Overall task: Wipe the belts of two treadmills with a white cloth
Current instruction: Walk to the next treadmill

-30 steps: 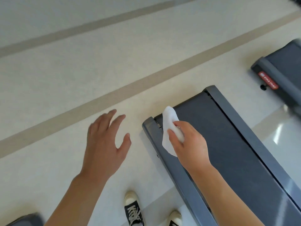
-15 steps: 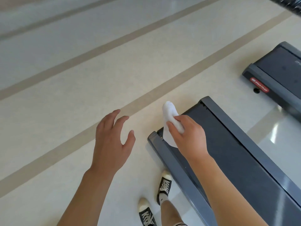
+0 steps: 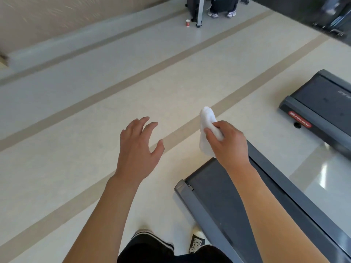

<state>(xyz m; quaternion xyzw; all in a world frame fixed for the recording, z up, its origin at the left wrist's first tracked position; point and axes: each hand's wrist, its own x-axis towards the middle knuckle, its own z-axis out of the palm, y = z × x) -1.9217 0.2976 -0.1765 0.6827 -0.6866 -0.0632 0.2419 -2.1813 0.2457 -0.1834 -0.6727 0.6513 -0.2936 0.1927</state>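
Fingers (image 3: 218,128) of right hand (image 3: 228,147) clamped on white cloth (image 3: 206,130), above near belt (image 3: 218,196); left hand (image 3: 136,149) spread, empty. Second treadmill (image 3: 322,103) off right, long axis running away rightward.

far treadmill (image 3: 321,103): cut off right | red cup (image 3: 187,23): markings unreadable

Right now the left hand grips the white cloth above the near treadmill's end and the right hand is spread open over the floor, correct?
Not quite: the hands are swapped. The head view shows the right hand gripping the cloth above the near treadmill's end, while the left hand is spread open over the floor.
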